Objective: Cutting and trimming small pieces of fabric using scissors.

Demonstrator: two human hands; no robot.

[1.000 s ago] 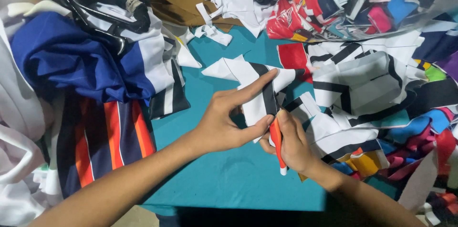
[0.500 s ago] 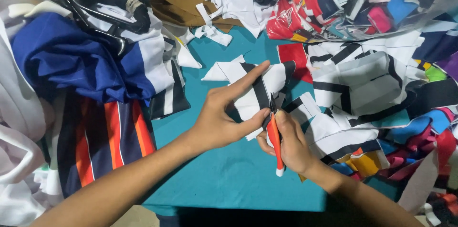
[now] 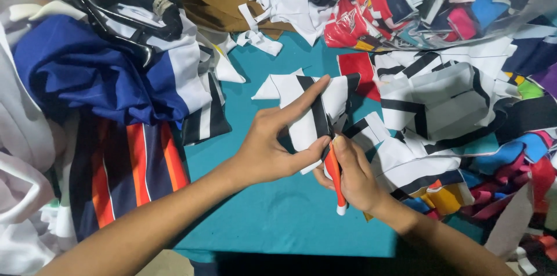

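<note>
Pinching a white fabric piece with a black stripe (image 3: 306,115), the left hand (image 3: 272,151) holds it above the teal tabletop (image 3: 261,218), forefinger stretched toward 1 o'clock. The right hand (image 3: 354,174), at 4 o'clock of the piece, is clenched around a slim orange-handled cutting tool (image 3: 335,176), its tip at the piece's lower edge. Compared with 1 second ago, the piece sits slightly turned and the tool's tip is tucked closer under the thumb. Large black shears (image 3: 87,6) lie at 10 o'clock.
</note>
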